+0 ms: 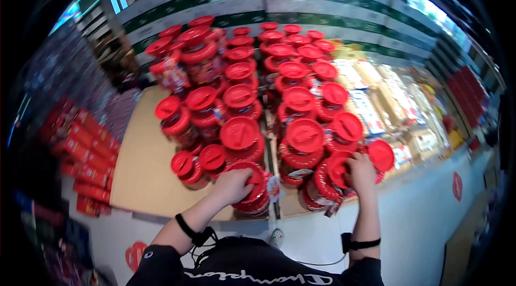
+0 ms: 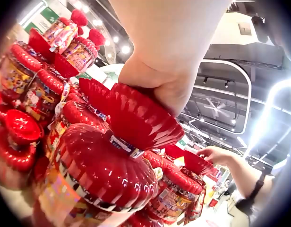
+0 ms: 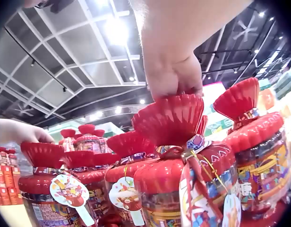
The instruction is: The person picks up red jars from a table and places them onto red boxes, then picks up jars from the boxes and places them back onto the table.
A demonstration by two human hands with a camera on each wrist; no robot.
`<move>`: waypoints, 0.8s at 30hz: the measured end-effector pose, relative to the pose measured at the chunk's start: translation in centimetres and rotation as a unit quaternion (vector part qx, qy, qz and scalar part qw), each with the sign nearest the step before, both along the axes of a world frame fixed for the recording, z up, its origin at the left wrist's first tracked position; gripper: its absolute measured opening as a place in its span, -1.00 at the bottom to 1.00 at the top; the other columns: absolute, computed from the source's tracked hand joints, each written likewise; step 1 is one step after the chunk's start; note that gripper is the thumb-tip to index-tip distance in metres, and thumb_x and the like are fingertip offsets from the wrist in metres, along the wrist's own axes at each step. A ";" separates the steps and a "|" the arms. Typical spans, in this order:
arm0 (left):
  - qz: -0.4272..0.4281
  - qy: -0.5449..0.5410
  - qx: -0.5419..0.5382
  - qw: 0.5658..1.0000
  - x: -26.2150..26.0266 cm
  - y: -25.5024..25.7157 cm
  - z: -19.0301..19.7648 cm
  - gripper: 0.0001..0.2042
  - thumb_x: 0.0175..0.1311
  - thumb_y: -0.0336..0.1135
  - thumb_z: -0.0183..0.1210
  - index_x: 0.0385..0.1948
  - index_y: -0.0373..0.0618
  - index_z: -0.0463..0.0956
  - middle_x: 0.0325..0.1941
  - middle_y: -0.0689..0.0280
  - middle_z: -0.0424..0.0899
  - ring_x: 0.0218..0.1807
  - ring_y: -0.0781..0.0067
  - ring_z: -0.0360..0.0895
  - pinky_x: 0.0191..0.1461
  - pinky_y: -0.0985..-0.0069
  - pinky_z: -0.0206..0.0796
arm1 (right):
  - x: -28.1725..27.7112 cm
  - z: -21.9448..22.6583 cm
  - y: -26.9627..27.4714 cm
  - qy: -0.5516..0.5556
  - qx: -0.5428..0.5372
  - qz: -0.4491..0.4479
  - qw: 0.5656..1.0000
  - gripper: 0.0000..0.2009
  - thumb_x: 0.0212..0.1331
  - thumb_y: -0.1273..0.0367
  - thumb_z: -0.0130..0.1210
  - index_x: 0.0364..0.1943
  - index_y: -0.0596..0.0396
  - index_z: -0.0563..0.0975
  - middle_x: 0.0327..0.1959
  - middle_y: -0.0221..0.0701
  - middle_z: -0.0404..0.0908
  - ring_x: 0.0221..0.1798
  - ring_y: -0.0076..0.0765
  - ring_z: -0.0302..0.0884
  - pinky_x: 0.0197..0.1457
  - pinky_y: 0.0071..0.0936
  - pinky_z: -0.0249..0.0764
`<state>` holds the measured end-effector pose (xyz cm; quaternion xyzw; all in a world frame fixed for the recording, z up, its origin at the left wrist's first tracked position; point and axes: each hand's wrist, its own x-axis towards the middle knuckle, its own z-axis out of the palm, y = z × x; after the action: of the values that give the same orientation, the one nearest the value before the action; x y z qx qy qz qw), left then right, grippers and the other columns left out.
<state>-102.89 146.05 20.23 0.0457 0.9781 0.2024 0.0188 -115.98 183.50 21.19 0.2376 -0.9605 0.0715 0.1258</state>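
My left hand [image 1: 234,185] reaches into the flared red top of a jar [image 1: 252,200] at the table's front edge. In the left wrist view this hand [image 2: 157,87] grips inside the flared top [image 2: 141,118], its fingertips hidden. My right hand [image 1: 361,172] grips the top of another red-lidded jar [image 1: 322,184], which leans to one side. From the right wrist view, the right hand [image 3: 175,78] has its fingers bent down into the pleated red top [image 3: 171,118]; their tips are hidden. Ribbon and a tag hang at that jar's neck.
Rows of similar red-lidded jars [image 1: 242,98] stand close behind both hands on the pale table [image 1: 140,162]. Packaged goods [image 1: 371,103] lie at the right. Red boxes [image 1: 86,141] are stacked at the left, and green-and-white cartons [image 1: 322,6] form a wall at the back.
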 end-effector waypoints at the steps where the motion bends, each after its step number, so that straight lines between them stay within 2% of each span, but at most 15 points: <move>1: 0.023 0.005 0.016 1.000 0.0 0.2 0.1 -0.74 0.11 -0.19 0.27 -0.20 -0.05 0.55 -0.30 0.09 0.67 -0.16 0.01 0.64 -0.12 0.14 0.49 | -0.9 -0.2 0.2 -0.008 0.019 0.018 1.000 -0.71 -0.29 0.44 0.35 -0.32 0.03 0.67 -0.21 -0.29 0.57 -0.09 -0.07 0.48 0.04 -0.20 0.50; 4: 0.042 -0.016 0.038 0.998 1.0 0.4 0.9 -0.74 0.10 -0.23 0.23 -0.18 -0.06 0.58 -0.27 0.09 0.68 -0.14 0.00 0.65 -0.07 0.12 0.49 | -2.5 0.2 0.6 -0.058 0.036 0.086 0.994 -0.71 -0.36 0.44 0.33 -0.38 0.06 0.66 -0.32 -0.27 0.63 -0.15 -0.07 0.52 0.01 -0.17 0.49; 6: 0.069 -0.022 0.073 0.995 2.9 0.2 1.7 -0.75 0.09 -0.27 0.20 -0.18 -0.08 0.57 -0.27 0.08 0.68 -0.15 -0.01 0.64 -0.07 0.12 0.48 | -2.3 1.2 0.8 -0.080 0.053 0.100 0.990 -0.75 -0.37 0.43 0.30 -0.43 0.07 0.64 -0.41 -0.28 0.61 -0.20 -0.06 0.54 -0.05 -0.15 0.45; 8: 0.089 0.011 0.081 0.993 5.8 -0.7 3.0 -0.79 0.07 -0.31 0.19 -0.25 -0.12 0.54 -0.30 0.11 0.66 -0.18 -0.01 0.63 -0.11 0.12 0.47 | -1.3 1.9 1.0 -0.023 0.030 0.110 0.993 -0.77 -0.35 0.47 0.29 -0.46 0.09 0.57 -0.41 -0.25 0.57 -0.20 -0.03 0.53 -0.04 -0.14 0.40; 9: 0.098 0.038 0.089 0.991 7.7 -1.5 3.6 -0.80 0.06 -0.32 0.19 -0.28 -0.14 0.53 -0.32 0.12 0.64 -0.19 0.00 0.62 -0.14 0.13 0.46 | -0.5 3.1 0.6 -0.017 0.020 0.129 0.991 -0.74 -0.35 0.50 0.29 -0.43 0.10 0.55 -0.38 -0.22 0.56 -0.20 0.02 0.50 -0.06 -0.11 0.38; 11: 0.136 0.065 0.093 0.984 11.9 -3.1 5.9 -0.81 0.06 -0.33 0.19 -0.30 -0.14 0.51 -0.34 0.13 0.62 -0.21 0.00 0.61 -0.16 0.13 0.45 | 1.5 5.5 -0.3 -0.034 -0.001 0.113 0.993 -0.74 -0.35 0.53 0.25 -0.43 0.15 0.51 -0.38 -0.19 0.50 -0.21 0.09 0.45 -0.11 -0.07 0.34; 12: 0.151 0.079 0.095 0.981 14.1 -4.1 6.8 -0.82 0.05 -0.33 0.19 -0.31 -0.15 0.50 -0.35 0.13 0.61 -0.22 0.01 0.61 -0.18 0.13 0.44 | 2.1 5.8 -0.5 0.035 -0.042 0.164 0.985 -0.74 -0.37 0.52 0.24 -0.44 0.15 0.51 -0.42 -0.19 0.46 -0.28 0.09 0.45 -0.20 -0.07 0.34; 14: 0.208 0.107 0.103 0.967 18.9 -6.1 7.6 -0.82 0.06 -0.33 0.20 -0.31 -0.14 0.50 -0.36 0.14 0.61 -0.22 0.01 0.61 -0.20 0.14 0.44 | 3.8 10.6 -1.2 0.041 0.072 0.250 0.965 -0.75 0.04 0.34 0.33 -0.20 0.13 0.64 -0.28 -0.22 0.66 -0.30 -0.14 0.59 -0.20 -0.18 0.52; 15: 0.237 0.113 0.105 0.959 21.5 -7.2 7.8 -0.82 0.07 -0.32 0.20 -0.30 -0.13 0.52 -0.35 0.15 0.62 -0.22 0.02 0.61 -0.20 0.15 0.44 | 5.1 11.0 -2.5 0.063 0.031 0.250 0.966 -0.76 -0.04 0.41 0.37 -0.27 0.17 0.63 -0.30 -0.16 0.64 -0.29 -0.05 0.56 -0.14 -0.15 0.50; 17: 0.297 0.120 0.082 0.944 27.1 -9.3 7.4 -0.80 0.08 -0.31 0.21 -0.27 -0.12 0.54 -0.34 0.16 0.64 -0.22 0.02 0.62 -0.20 0.15 0.46 | 7.3 12.1 -4.8 -0.025 0.012 0.233 0.972 -0.73 -0.06 0.41 0.37 -0.24 0.18 0.63 -0.29 -0.13 0.63 -0.24 0.00 0.56 -0.13 -0.17 0.51; 18: 0.324 0.128 0.071 0.935 29.9 -10.4 7.1 -0.80 0.08 -0.30 0.21 -0.26 -0.12 0.55 -0.33 0.16 0.65 -0.23 0.03 0.63 -0.20 0.16 0.46 | 8.6 12.5 -6.5 -0.024 0.016 0.252 0.967 -0.70 -0.05 0.34 0.38 -0.23 0.17 0.62 -0.28 -0.12 0.62 -0.19 0.06 0.54 -0.06 -0.12 0.49; 21: 0.397 0.113 0.052 0.909 38.7 -13.5 5.8 -0.78 0.10 -0.28 0.21 -0.23 -0.11 0.57 -0.31 0.16 0.68 -0.23 0.04 0.64 -0.20 0.16 0.48 | 14.7 14.0 -14.6 0.086 0.030 0.359 0.929 -0.69 0.00 0.27 0.34 -0.20 0.15 0.62 -0.29 -0.14 0.61 -0.18 0.09 0.52 -0.02 -0.04 0.44; 22: 0.410 0.108 0.037 0.905 41.8 -14.6 4.9 -0.79 0.09 -0.28 0.20 -0.25 -0.09 0.57 -0.32 0.16 0.68 -0.24 0.04 0.64 -0.22 0.16 0.48 | 16.5 14.0 -17.0 -0.015 0.077 0.310 0.948 -0.69 0.04 0.22 0.29 -0.19 0.10 0.63 -0.21 -0.13 0.63 -0.08 0.11 0.52 0.09 -0.01 0.41; 23: 0.430 0.108 0.027 0.896 44.8 -15.8 4.1 -0.79 0.08 -0.28 0.20 -0.25 -0.09 0.57 -0.32 0.16 0.68 -0.24 0.04 0.64 -0.22 0.16 0.48 | 18.8 14.1 -20.1 0.010 0.101 0.322 0.941 -0.68 0.10 0.20 0.24 -0.15 0.11 0.62 -0.15 -0.06 0.66 -0.03 0.13 0.57 0.10 -0.06 0.46; 24: 0.451 0.108 0.019 0.886 47.9 -16.8 3.2 -0.79 0.08 -0.28 0.20 -0.26 -0.08 0.57 -0.32 0.17 0.68 -0.24 0.04 0.64 -0.22 0.16 0.48 | 20.3 11.5 -23.3 0.046 -0.024 0.358 0.932 -0.75 -0.14 0.36 0.20 -0.33 0.15 0.52 -0.31 -0.13 0.54 -0.19 0.09 0.49 -0.07 -0.13 0.38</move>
<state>-54.96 129.23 23.46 -0.3781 0.8852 0.2014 -0.1812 -95.70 160.20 32.72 0.5655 -0.8029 0.1240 0.1419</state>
